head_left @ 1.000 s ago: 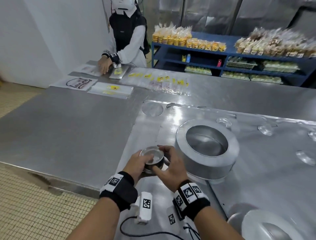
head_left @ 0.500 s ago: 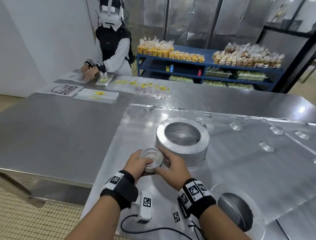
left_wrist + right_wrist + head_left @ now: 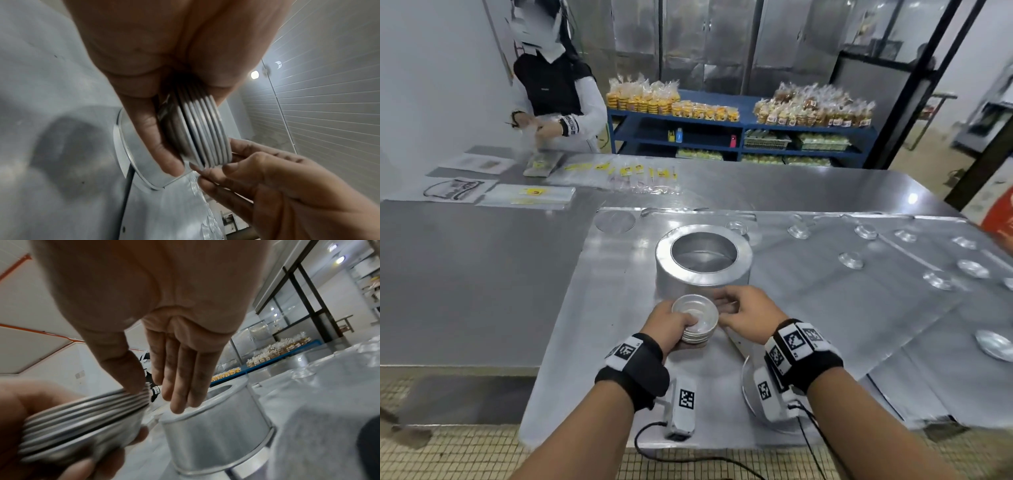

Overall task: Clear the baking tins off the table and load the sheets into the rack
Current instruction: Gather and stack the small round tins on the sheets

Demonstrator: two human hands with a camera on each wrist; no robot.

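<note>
L hand (image 3: 671, 327) curls round a stack of small tins (image 3: 697, 320), thumb over the rim, fingers under the base; stack nested, mouth up, held just above the sheets (image 3: 599, 308). R hand (image 3: 744, 313) has fingers nearly straight, thumb tip touching the stack's rims, holding nothing. Big round tin (image 3: 703, 260) stands just beyond both hands, mouth up. Loose small tins (image 3: 852, 260) lie far R, so R hand is nearer.
</note>
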